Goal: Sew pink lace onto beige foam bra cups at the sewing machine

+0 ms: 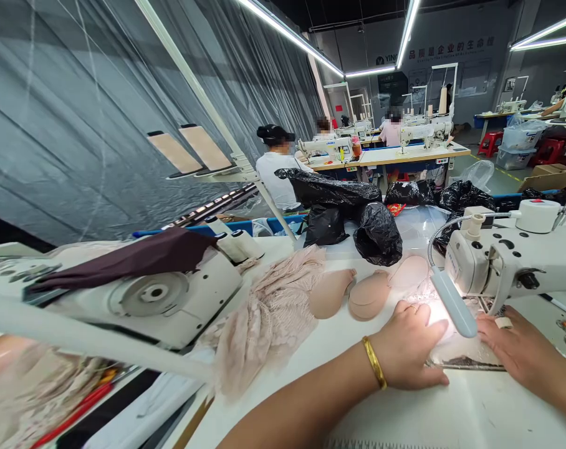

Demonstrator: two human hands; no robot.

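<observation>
My left hand (414, 343), with a gold bangle at the wrist, rests on pale pink lace fabric (465, 349) under the sewing machine's head (479, 255). Its thumb is spread from the fingers, and the fingertips press on the cloth. On the other side of the needle area, my right hand (517, 340) lies with fingers stretched over the fabric's right edge. A lit grey lamp (455, 305) hides part of the cloth between the hands. Beige bra cups (369, 295) and a heap of pale lace (264, 318) lie to the left of my left hand.
A second machine (156, 299) under a dark cloth (133, 257) stands at left, beside a thread stand (208, 168). Black plastic bags (379, 234) sit along the table's far side. Farther off, a person in white (276, 171) and others sit at sewing tables.
</observation>
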